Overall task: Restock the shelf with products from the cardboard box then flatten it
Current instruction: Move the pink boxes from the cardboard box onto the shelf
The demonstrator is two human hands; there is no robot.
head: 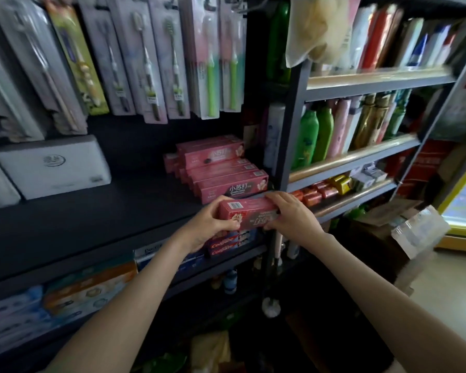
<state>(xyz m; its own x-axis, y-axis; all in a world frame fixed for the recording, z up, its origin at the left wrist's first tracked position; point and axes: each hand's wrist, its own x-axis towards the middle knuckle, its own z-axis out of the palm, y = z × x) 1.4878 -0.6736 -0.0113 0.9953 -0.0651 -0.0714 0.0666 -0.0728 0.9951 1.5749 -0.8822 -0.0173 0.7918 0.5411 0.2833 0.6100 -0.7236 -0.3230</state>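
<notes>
Both hands hold one pink toothpaste box (pixel 246 211) at the front edge of the dark shelf (pixel 92 211). My left hand (pixel 213 224) grips its left end and my right hand (pixel 291 214) covers its right end. The box is upside down, with a barcode on top. Just behind it on the shelf lies a stack of matching pink toothpaste boxes (pixel 221 173). The cardboard box is not in view.
Packaged toothbrushes (pixel 151 63) hang above the shelf. White packs (pixel 51 168) sit at the shelf's left. Colgate boxes (pixel 229 243) lie on the shelf below. A grey rack (pixel 293 130) to the right holds bottles (pixel 315 135) and small boxes. Cartons (pixel 404 224) stand on the floor at right.
</notes>
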